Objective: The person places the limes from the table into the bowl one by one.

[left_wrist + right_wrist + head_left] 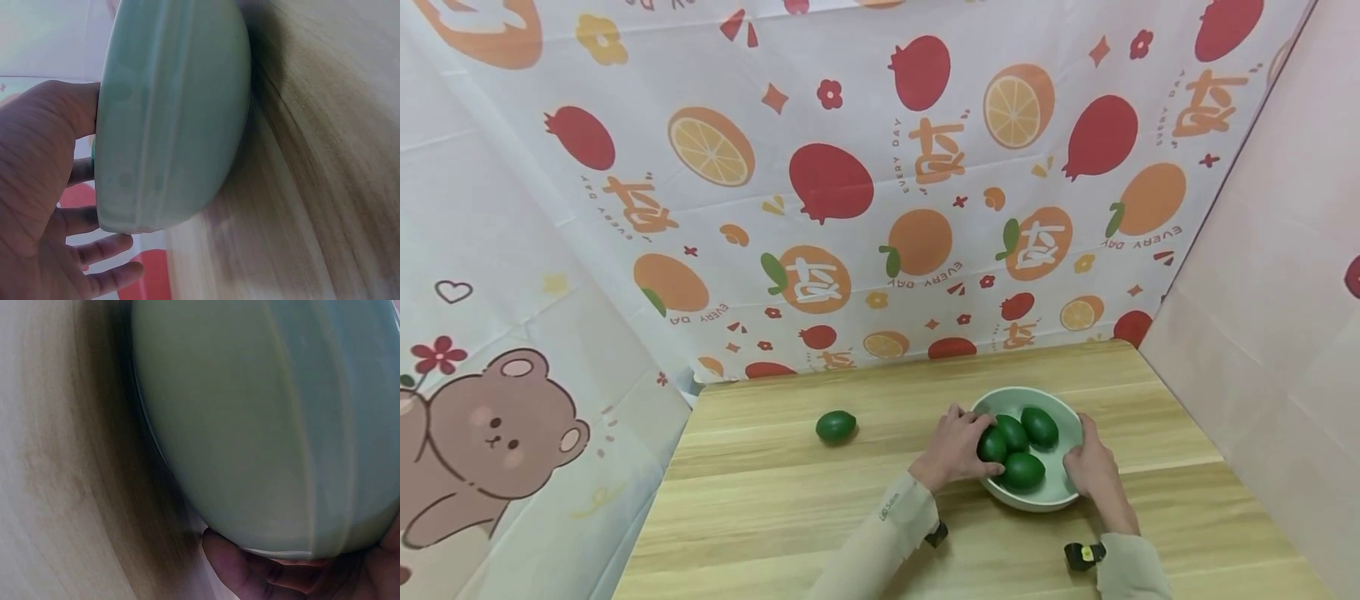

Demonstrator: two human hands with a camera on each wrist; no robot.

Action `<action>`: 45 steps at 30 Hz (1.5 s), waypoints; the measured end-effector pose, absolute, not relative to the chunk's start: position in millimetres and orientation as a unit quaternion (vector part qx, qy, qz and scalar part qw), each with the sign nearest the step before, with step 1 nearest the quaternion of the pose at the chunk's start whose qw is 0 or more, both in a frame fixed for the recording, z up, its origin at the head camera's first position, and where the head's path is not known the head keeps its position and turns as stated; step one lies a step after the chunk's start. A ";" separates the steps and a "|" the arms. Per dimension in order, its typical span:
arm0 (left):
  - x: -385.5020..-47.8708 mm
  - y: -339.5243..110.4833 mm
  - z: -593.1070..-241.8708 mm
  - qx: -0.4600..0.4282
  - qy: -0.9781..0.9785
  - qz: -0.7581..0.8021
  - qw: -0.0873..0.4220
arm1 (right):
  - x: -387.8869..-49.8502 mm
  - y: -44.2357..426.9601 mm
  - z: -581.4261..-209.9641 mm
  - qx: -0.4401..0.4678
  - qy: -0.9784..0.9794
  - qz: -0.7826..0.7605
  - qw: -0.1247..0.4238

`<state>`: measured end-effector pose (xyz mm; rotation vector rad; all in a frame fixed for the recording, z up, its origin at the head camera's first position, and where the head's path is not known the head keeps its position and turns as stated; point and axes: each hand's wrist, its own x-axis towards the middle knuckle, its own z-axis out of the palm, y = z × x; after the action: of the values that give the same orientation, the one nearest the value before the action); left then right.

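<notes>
A pale green bowl stands on the wooden table, with several dark green limes in it. At its left side, my left hand reaches over the rim and grips the leftmost lime between thumb and fingers. Beside that lime are others, one at the front and one at the back right. My right hand holds the bowl by its right rim, thumb at the inner edge and fingers outside. In the left wrist view, the bowl's wall hides most of the held lime.
A single lime lies on the wooden table, left of the bowl. A fruit-printed cloth hangs along the table's back edge. Pale cloth walls stand on both sides, the left one with a printed bear.
</notes>
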<state>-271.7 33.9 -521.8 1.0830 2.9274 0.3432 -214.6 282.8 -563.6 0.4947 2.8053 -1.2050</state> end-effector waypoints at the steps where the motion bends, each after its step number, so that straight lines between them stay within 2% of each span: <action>1: -271.5 33.7 -522.0 0.345 0.932 0.112 0.001 | -214.6 282.7 -563.8 0.160 0.907 -0.390 0.023; 21: -269.8 30.7 -529.8 0.347 0.929 0.126 -0.022 | -213.5 282.5 -566.8 0.154 0.909 -0.386 0.016; 29: -271.5 23.3 -531.6 0.345 0.924 0.149 -0.069 | -210.8 281.6 -568.0 0.152 0.911 -0.384 0.011; 45: -283.3 2.0 -522.3 0.334 0.923 0.156 -0.108 | -211.2 281.4 -565.5 0.155 0.913 -0.376 0.016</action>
<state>-283.3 2.0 -522.3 1.1263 3.1183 0.5282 -211.2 281.4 -565.5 0.4818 2.8409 -1.1707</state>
